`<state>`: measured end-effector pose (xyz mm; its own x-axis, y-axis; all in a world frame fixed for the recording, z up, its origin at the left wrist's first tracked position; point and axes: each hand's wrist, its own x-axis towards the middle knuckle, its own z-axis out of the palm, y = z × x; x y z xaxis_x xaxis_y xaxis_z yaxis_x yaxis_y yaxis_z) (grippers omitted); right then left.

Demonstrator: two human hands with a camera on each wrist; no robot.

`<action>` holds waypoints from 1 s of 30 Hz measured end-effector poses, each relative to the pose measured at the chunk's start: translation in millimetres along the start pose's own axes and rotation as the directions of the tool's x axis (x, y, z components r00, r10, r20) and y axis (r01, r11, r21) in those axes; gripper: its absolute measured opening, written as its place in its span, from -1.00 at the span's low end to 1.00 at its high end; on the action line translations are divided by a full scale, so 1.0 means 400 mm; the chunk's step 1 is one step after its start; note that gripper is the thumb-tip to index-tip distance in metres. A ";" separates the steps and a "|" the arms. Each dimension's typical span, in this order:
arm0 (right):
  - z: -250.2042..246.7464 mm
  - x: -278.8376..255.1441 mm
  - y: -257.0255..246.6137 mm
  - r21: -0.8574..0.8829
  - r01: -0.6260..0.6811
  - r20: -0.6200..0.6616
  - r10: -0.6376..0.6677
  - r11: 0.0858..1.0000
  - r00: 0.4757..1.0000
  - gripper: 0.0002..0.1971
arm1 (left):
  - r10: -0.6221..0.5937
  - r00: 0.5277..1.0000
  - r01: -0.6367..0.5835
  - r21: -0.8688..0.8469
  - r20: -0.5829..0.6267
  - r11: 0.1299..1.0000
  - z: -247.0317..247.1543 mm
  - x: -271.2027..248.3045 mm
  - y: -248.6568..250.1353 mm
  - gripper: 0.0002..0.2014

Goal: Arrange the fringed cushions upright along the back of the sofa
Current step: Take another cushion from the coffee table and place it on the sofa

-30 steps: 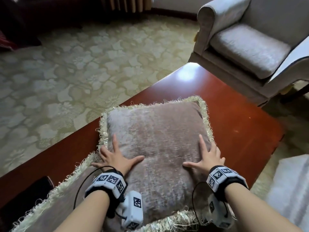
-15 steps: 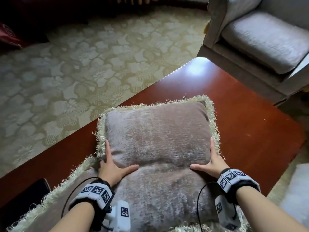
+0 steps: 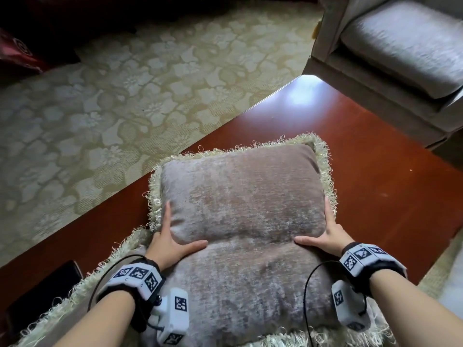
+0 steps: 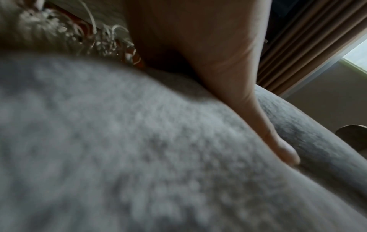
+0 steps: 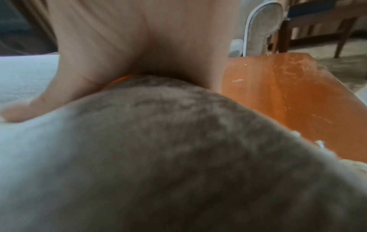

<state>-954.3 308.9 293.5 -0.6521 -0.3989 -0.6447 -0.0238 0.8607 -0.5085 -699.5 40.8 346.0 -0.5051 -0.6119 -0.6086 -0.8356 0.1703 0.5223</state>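
Note:
A taupe velvet fringed cushion [image 3: 240,196] lies on a red-brown wooden table [image 3: 375,184], partly on top of a second fringed cushion [image 3: 75,299] at the lower left. My left hand [image 3: 170,242] grips the top cushion's left edge. My right hand [image 3: 328,235] grips its right edge. Each thumb presses into the top face and the fingers run down the sides, leaving a crease across the cushion. In the left wrist view the thumb [image 4: 278,141] lies on the cushion [image 4: 139,149]. The right wrist view shows the palm against the cushion [image 5: 178,157].
A grey upholstered sofa [image 3: 400,46] stands beyond the table's far right corner. A patterned cream carpet [image 3: 125,96] covers the floor to the left. A flat black object [image 3: 42,289] lies on the table at the lower left. A pale surface [image 3: 453,296] shows at the right edge.
Both hands slid from flat on top of the cushion outward to its side edges, fingers going down the sides and thumbs staying on top. A crease formed across the cushion.

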 end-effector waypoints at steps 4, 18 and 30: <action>0.000 -0.013 -0.009 -0.066 0.097 -0.057 -0.101 0.993 0.993 0.41 | 0.046 0.996 -0.050 -0.040 -0.078 0.998 -0.021 -0.015 0.026 0.32; -0.132 -0.270 -0.029 -0.014 0.193 -0.273 -0.190 0.981 0.943 0.37 | 0.357 0.923 -0.360 0.008 -0.146 0.933 -0.079 -0.142 0.182 0.32; -0.533 -0.735 0.363 0.271 0.003 -0.645 0.179 0.963 0.743 0.32 | 0.721 0.664 -0.740 0.032 0.198 0.672 0.235 -0.400 0.749 0.37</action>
<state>-927.5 618.8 531.0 -0.9774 0.0616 -0.2021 0.1803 0.7416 -0.6461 -889.4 262.4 543.9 -0.9807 -0.1302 -0.1458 -0.1949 0.5916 0.7824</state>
